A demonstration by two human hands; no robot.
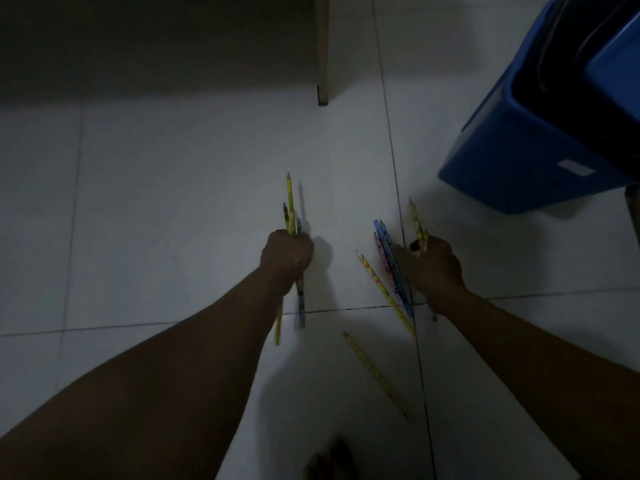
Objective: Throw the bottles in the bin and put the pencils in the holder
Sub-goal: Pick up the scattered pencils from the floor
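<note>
Near the centre of the frame, the left hand (286, 255) was closed in a fist round a small bunch of pencils (290, 209), their points standing up toward the top of the frame and their butts trailing below the wrist; they were held lengthwise and together, presumably so that the bunch could be dropped into a holder as one. To the right of centre, the right hand (434, 263) was closed on one or two yellow pencils (415, 220), while a blue and patterned cluster (389, 261) lay on the floor (173, 202) just beside its fingers; whether any of that cluster was pinched as well could not be told in the dim light. Two more yellow pencils were left loose on the tiles, one (382, 289) slanting beside the blue cluster and one (375, 374) further down, toward the lower middle of the frame. The gathering was judged to be partly done, both hands being used so that the scatter could be cleared quickly. A blue bin (519, 140) stood at the upper right, near the pencils on the floor. No bottles and no holder were seen. A furniture leg (322, 64) stood at the upper middle.
</note>
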